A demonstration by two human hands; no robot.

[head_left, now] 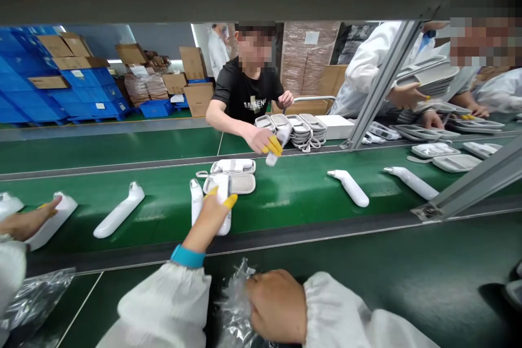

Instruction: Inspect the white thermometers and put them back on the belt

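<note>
My left hand (207, 217), with yellow finger covers and a blue wristband, reaches over the green conveyor belt (281, 201) with its fingers around a white handheld device (224, 223). Another white device (196, 201) lies just left of it. Behind is an open grey case (243, 184) with a white device in its far half. My right hand (277, 304) is closed on a crumpled clear plastic bag (236, 310) at the near edge.
More white devices (120, 211) (353, 189) lie along the belt. A person's hand (30, 223) touches one at far left. Across the belt, a person in black holds a white item (279, 147) beside stacked cases (299, 128). A metal post (383, 84) stands right.
</note>
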